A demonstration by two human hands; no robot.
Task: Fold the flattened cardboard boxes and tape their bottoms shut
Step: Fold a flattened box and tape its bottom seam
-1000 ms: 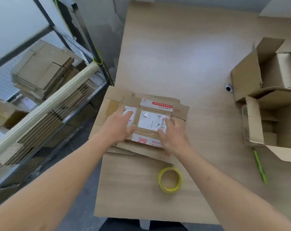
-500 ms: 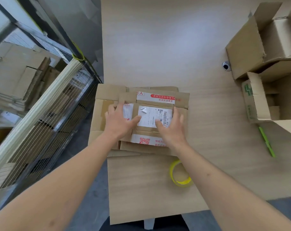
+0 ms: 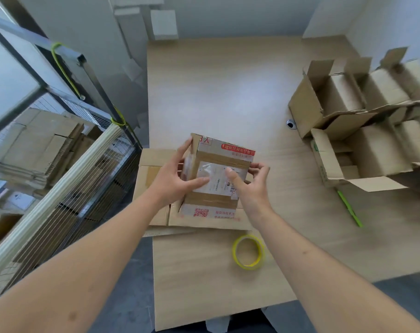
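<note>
Left hand grips box (labelled face up); right hand seemingly pinches its edge; tape roll on counter.

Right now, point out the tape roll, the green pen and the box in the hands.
tape roll (image 3: 258,260), head view, on the yellow ring's right rim.
green pen (image 3: 349,209), head view, mid-barrel.
box (image 3: 224,156), head view, on the brown tape strip above the label.
</note>
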